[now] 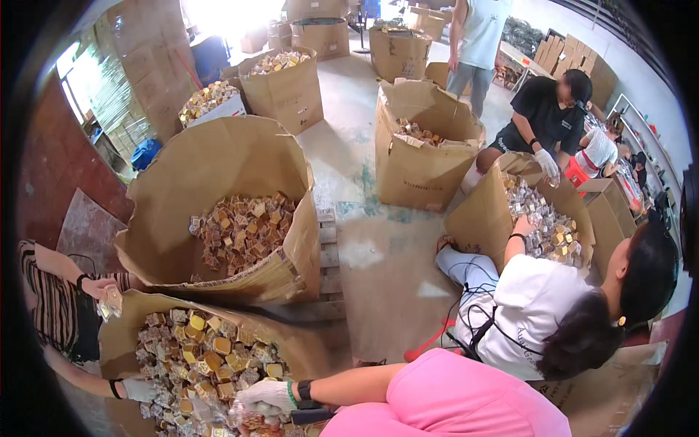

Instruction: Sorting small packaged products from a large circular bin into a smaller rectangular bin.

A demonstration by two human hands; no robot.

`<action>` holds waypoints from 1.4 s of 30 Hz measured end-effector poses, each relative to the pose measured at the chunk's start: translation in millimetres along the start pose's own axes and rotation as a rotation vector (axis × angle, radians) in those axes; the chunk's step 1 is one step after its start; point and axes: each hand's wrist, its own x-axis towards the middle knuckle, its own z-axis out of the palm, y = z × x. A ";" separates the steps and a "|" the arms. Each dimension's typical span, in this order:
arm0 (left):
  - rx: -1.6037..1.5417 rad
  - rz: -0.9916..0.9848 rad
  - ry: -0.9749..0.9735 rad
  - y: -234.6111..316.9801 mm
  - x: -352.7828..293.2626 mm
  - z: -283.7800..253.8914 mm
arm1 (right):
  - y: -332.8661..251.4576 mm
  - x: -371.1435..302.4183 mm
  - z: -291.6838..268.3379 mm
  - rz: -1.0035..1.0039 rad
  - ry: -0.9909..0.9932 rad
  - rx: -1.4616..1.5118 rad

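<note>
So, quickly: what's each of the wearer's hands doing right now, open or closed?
Left hand: cannot be told; not clearly visible.
Right hand: gloved, down at the small blocks; whether it grips any cannot be told.

Small blocky pieces [221, 345], some golden yellow and others mottled grey-brown, lie loosely heaped at all angles within a cardboard box [291, 342]; shiny reddish ones show near the heap's lower edge.

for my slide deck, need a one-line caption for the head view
Gloved hand at a large carton of small gold and grey pieces, co-workers at another carton.
</note>
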 end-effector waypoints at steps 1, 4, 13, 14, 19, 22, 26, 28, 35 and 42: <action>-0.011 0.008 0.001 -2.0 -0.9 -1.8 | 4.7 12.4 -2.8 0.013 -0.002 -0.006; -0.003 0.028 -0.051 5.3 14.5 12.0 | -12.3 13.7 -18.7 -0.125 0.214 -0.189; 0.028 0.046 -0.142 22.9 33.7 27.7 | -15.0 -4.7 -55.7 -0.007 0.434 -0.553; 0.031 0.052 -0.145 26.0 35.1 29.1 | -14.4 -0.3 -60.3 0.013 0.422 -0.534; 0.030 0.091 -0.099 42.5 25.2 15.8 | -8.0 2.4 -80.7 -0.012 0.344 -0.173; -0.025 0.358 -0.022 83.0 -2.7 55.5 | -16.1 -13.5 -57.8 -0.039 0.381 -0.279; -0.251 0.479 -0.318 186.3 4.5 136.5 | -11.6 -9.6 -66.2 0.040 0.393 -0.317; -0.324 0.511 -0.286 216.5 -2.2 150.7 | -15.4 -11.9 -61.8 0.068 0.379 -0.294; 0.052 0.381 0.138 144.9 11.0 77.5 | -6.0 -5.2 -82.7 -0.046 0.370 -0.271; 0.196 -0.093 0.487 -25.3 -18.9 -55.9 | -43.5 4.0 -47.5 -0.041 0.274 -1.601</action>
